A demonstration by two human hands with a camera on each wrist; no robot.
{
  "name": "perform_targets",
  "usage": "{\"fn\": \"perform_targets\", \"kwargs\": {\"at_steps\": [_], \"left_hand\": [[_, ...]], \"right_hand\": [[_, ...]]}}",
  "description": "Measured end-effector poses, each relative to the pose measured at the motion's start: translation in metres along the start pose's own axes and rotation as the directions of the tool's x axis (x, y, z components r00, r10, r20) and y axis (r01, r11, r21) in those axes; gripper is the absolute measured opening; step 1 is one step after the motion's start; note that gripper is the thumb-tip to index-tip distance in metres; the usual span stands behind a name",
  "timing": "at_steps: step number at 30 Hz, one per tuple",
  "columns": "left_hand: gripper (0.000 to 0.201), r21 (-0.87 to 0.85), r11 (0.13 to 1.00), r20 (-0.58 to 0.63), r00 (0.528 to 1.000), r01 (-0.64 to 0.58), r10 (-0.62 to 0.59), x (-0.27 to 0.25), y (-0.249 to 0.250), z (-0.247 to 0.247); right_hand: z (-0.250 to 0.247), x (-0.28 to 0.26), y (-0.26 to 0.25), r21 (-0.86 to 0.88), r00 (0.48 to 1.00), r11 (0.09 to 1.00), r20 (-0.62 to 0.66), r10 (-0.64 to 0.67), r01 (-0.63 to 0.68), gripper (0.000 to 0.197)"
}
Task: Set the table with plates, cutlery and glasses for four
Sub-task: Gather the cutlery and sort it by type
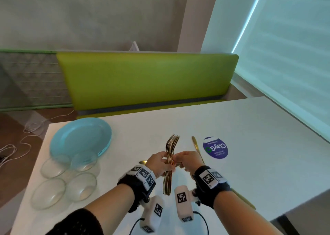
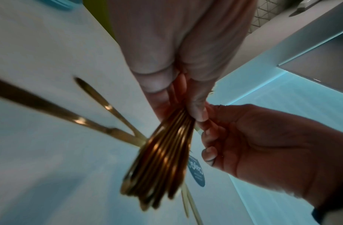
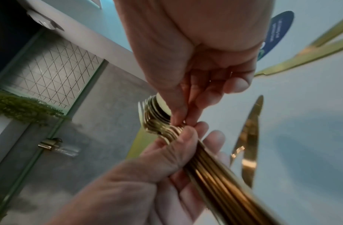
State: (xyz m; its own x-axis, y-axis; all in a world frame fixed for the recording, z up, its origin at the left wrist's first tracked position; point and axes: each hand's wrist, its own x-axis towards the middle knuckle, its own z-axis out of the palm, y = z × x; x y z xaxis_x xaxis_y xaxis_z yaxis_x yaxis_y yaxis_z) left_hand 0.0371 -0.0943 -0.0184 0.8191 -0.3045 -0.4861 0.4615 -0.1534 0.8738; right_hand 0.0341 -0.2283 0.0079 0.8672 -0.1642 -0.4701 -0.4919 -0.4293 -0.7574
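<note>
A bundle of several gold forks [image 1: 169, 165] is up off the white table [image 1: 250, 136], tines pointing away from me. My left hand [image 1: 165, 161] grips the bundle around its middle. My right hand [image 1: 178, 160] pinches the forks just below the tines; in the right wrist view its fingertips [image 3: 179, 120] sit on the fork necks [image 3: 157, 120]. In the left wrist view the handles [image 2: 163, 159] fan out below my left fingers [image 2: 197, 109]. A stack of light blue plates [image 1: 80, 138] and several clear glasses [image 1: 53, 165] stand at the table's left.
A gold knife [image 1: 196, 148] lies right of the forks, beside a round blue sticker [image 1: 215, 147]. A gold spoon tip [image 1: 142, 162] shows left of my left hand. More gold cutlery [image 1: 244, 199] lies under my right forearm. A green bench [image 1: 146, 77] runs behind the table.
</note>
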Motion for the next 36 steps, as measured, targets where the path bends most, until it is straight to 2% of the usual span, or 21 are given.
{"fn": "perform_targets", "kwargs": {"at_steps": [4, 8, 13, 16, 20, 24, 27, 29, 30, 31, 33, 35, 36], "left_hand": [[0.031, 0.179, 0.984, -0.016, 1.0, -0.003, 0.006, -0.039, -0.031, -0.016], [0.028, 0.347, 0.937, -0.058, 0.998, 0.036, -0.016, -0.072, -0.06, -0.037], [0.022, 0.658, 0.742, -0.089, 0.992, 0.129, -0.094, -0.105, -0.088, -0.076], [0.036, 0.769, 0.611, -0.125, 0.981, 0.189, -0.146, -0.119, -0.102, -0.101], [0.044, 0.838, 0.487, -0.196, 0.969, 0.247, -0.153, -0.138, -0.116, -0.128], [0.045, 0.888, 0.362, -0.219, 0.953, 0.283, -0.207, -0.153, -0.127, -0.145], [0.051, 0.903, 0.313, -0.226, 0.944, 0.295, -0.239, -0.159, -0.139, -0.158], [0.04, 0.924, 0.27, -0.2, 0.944, 0.27, -0.261, -0.162, -0.143, -0.164], [0.021, 0.937, 0.241, -0.186, 0.946, 0.253, -0.266, -0.163, -0.144, -0.169], [0.011, 0.939, 0.235, -0.186, 0.945, 0.251, -0.268, -0.164, -0.145, -0.172], [0.017, 0.94, 0.23, -0.194, 0.949, 0.252, -0.247, -0.163, -0.147, -0.178], [0.037, 0.937, 0.25, -0.196, 0.96, 0.243, -0.199, -0.165, -0.147, -0.18], [0.038, 0.935, 0.258, -0.197, 0.96, 0.245, -0.2, -0.164, -0.147, -0.181]], "right_hand": [[0.036, -0.043, 0.011, -0.096, 1.0, 0.995, 0.021, 0.007, -0.005, 0.026], [0.065, -0.072, 0.023, -0.042, 0.994, 0.999, 0.102, 0.029, -0.025, 0.02], [0.081, -0.091, 0.027, -0.139, 0.992, 0.99, 0.126, 0.03, -0.012, 0.015], [0.082, -0.094, 0.03, -0.175, 0.993, 0.984, 0.109, 0.045, -0.026, 0.008], [0.085, -0.09, 0.036, -0.248, 0.996, 0.968, 0.067, 0.056, -0.038, 0.007], [0.089, -0.084, 0.043, -0.349, 0.996, 0.936, 0.047, 0.073, -0.052, 0.019], [0.094, -0.079, 0.045, -0.379, 0.996, 0.924, 0.04, 0.076, -0.055, 0.016], [0.097, -0.078, 0.044, -0.416, 0.997, 0.908, 0.042, 0.067, -0.043, 0.012], [0.099, -0.078, 0.043, -0.442, 0.997, 0.896, 0.045, 0.058, -0.032, 0.013], [0.101, -0.077, 0.043, -0.469, 0.998, 0.883, 0.047, 0.048, -0.021, 0.016], [0.104, -0.076, 0.043, -0.502, 0.998, 0.865, 0.05, 0.035, -0.005, 0.018], [0.106, -0.076, 0.042, -0.515, 0.998, 0.857, 0.048, 0.028, 0.001, 0.013], [0.107, -0.075, 0.041, -0.518, 0.999, 0.856, 0.048, 0.023, 0.005, 0.013]]}}
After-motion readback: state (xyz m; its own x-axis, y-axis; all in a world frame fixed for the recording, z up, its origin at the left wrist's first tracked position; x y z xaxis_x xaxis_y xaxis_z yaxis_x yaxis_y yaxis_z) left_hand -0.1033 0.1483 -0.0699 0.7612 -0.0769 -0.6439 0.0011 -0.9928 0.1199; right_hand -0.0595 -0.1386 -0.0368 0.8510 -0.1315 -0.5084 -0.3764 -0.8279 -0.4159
